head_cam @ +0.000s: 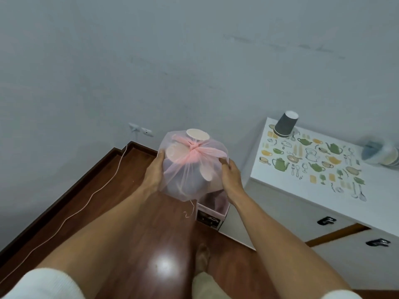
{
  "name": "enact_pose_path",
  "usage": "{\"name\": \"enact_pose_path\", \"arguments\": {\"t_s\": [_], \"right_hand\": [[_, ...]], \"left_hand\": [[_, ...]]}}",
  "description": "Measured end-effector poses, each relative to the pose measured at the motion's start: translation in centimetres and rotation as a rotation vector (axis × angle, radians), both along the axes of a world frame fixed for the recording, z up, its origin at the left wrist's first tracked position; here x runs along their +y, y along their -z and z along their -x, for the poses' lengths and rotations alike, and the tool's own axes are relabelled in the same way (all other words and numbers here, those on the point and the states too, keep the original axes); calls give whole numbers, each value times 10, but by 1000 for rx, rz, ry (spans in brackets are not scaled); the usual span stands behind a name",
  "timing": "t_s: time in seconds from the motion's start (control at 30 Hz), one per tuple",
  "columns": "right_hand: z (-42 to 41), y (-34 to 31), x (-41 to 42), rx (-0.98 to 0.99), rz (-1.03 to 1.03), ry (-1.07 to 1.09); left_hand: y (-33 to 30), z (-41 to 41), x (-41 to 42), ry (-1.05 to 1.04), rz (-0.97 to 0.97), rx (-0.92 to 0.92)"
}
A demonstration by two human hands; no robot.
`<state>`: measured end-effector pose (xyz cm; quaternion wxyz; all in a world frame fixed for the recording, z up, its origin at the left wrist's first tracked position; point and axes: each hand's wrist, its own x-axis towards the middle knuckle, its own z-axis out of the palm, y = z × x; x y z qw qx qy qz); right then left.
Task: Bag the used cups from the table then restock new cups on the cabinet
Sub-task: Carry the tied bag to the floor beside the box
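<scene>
A thin pink plastic bag (192, 169), knotted at the top, bulges with several used paper cups whose pale bottoms show through. My left hand (154, 171) presses its left side and my right hand (232, 174) grips its right side, holding it in the air above the wooden floor. On the white cabinet (280, 182) at the right, a dark grey stack of paper cups (286, 124) stands upside down near the back left corner. A blurred sleeve of cups in clear wrap (382, 154) lies at the cabinet's right edge.
Below the bag a small pink-lined bin (212, 214) stands on the floor against the cabinet. A patterned mat (313, 160) covers the cabinet top. A thin cable (86, 201) runs from wall sockets (141, 129) along the floor. My foot (203, 257) is below.
</scene>
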<state>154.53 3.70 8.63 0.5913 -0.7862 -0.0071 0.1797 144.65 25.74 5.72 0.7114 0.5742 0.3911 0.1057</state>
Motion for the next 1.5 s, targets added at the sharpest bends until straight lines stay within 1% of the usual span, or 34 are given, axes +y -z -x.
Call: {"name": "enact_pose_path", "arguments": {"t_s": [0.17, 0.3, 0.4, 0.5, 0.57, 0.63, 0.77, 0.83, 0.93, 1.13, 1.17, 1.3, 1.4, 1.43, 1.5], "right_hand": [[-57, 28, 53, 26, -14, 6], [-96, 56, 89, 113, -26, 35], [-118, 80, 111, 132, 1, 20], [-132, 105, 126, 160, 1, 57], [-138, 124, 134, 172, 2, 74], [-143, 158, 145, 178, 5, 94], [-153, 254, 169, 161, 0, 164], [-154, 305, 180, 166, -7, 190], [-152, 387, 199, 187, -27, 244], [-160, 531, 233, 173, 23, 305], [-163, 543, 235, 176, 21, 313], [-171, 618, 245, 218, 28, 426], [-176, 663, 246, 255, -2, 500], [-176, 677, 246, 268, 4, 521], [-178, 704, 245, 280, 19, 545]], "left_hand": [[10, -49, 47, 6, 30, 19], [27, -87, 79, 106, -21, 32], [48, -114, 106, 113, -36, 66], [78, -135, 128, 120, -34, 128], [94, -146, 136, 161, -29, 130], [114, -159, 143, 185, 6, 105], [193, -185, 170, 218, 7, 73], [252, -195, 186, 233, 24, 93], [356, -210, 211, 263, 34, 84], [477, -230, 233, 265, 34, 80], [488, -232, 233, 270, 30, 84], [565, -246, 241, 286, -31, 79], [629, -251, 249, 291, 11, 113], [659, -254, 254, 299, 36, 126], [697, -257, 255, 325, 75, 140]]}}
